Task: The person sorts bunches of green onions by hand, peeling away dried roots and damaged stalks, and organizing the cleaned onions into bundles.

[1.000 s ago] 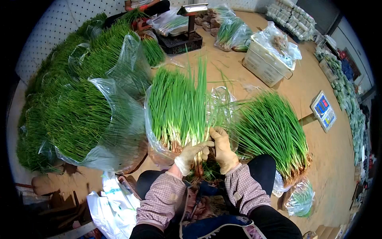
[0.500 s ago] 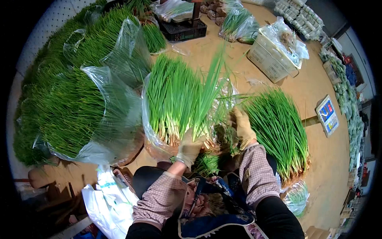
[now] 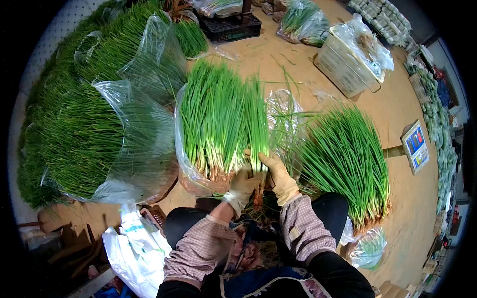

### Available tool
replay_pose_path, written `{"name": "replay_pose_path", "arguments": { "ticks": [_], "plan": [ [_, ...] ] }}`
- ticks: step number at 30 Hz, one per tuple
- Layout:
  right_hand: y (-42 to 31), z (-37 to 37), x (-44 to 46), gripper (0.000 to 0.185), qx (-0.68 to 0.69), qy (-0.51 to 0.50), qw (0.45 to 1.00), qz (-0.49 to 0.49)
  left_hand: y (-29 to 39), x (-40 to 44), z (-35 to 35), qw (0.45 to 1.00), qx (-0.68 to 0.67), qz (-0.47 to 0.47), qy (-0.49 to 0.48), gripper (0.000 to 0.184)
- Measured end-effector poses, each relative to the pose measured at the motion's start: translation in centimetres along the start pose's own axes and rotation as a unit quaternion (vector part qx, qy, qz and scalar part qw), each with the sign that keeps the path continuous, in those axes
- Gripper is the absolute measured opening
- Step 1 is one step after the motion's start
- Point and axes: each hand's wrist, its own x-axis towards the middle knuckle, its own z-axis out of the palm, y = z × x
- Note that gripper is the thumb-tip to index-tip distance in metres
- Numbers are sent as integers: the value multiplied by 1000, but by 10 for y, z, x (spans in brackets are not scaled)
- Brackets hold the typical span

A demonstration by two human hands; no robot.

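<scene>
A small upright bunch of spring onions is between my two gloved hands, its roots hanging below them. My left hand is closed around the lower stalks. My right hand pinches the same bunch a little higher, from the right side. Directly left of it, a larger pile of spring onions stands in an open clear plastic bag, roots toward me. To the right lies another big heap of spring onions, its brown roots at the lower end. Loose green leaves lie on crumpled clear plastic behind my right hand.
Bagged spring onions are massed along the left. A cream plastic basket holds plastic bags at the back right. A digital scale sits at the right. A black crate stands at the back, and a white bag lies lower left.
My right hand has come left from the loose leaves and closed on the bunch beside my left hand. The bunch, earlier leaning right, is now upright.
</scene>
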Motion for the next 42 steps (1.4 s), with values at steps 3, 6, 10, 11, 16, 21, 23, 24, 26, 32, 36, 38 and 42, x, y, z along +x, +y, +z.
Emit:
{"name": "replay_pose_path", "arguments": {
  "ticks": [3,6,10,11,16,21,23,24,26,32,36,38,42],
  "plan": [
    [-5,3,-2,47,24,-45,999,-7,34,-10,-1,977,-155,-95,-109,23],
    [-7,-6,-2,44,-5,2,997,73,42,-13,0,986,-105,-100,-86,32],
    [-4,-1,1,33,-192,145,951,-193,0,-2,-13,976,161,14,-147,40],
    [-8,-1,-1,33,-192,145,951,-193,-19,4,-16,855,476,182,-101,41],
    [-29,22,-3,35,-529,119,830,-132,-41,6,-12,662,659,357,17,40],
    [-21,26,-5,22,-418,123,893,-108,-14,-4,-4,997,-64,42,-22,42],
    [-19,18,-1,21,-287,106,949,-72,27,-13,0,906,-417,-74,-24,46],
    [-17,13,1,21,-150,88,984,-33,29,-11,-9,905,-418,-77,-22,46],
    [-41,29,-7,21,-107,117,986,-56,29,-9,-35,840,-431,-76,-319,50],
    [-40,-39,36,36,-116,149,980,-56,96,-32,-29,984,-170,29,34,24],
    [46,-121,60,73,-483,130,856,127,86,-24,-38,968,-244,-6,59,26],
    [75,-129,58,85,-522,87,825,199,94,-25,-37,970,-231,-46,69,38],
    [88,-92,52,126,-683,97,680,248,97,-24,-36,963,-247,-84,70,37]
  ]
}}
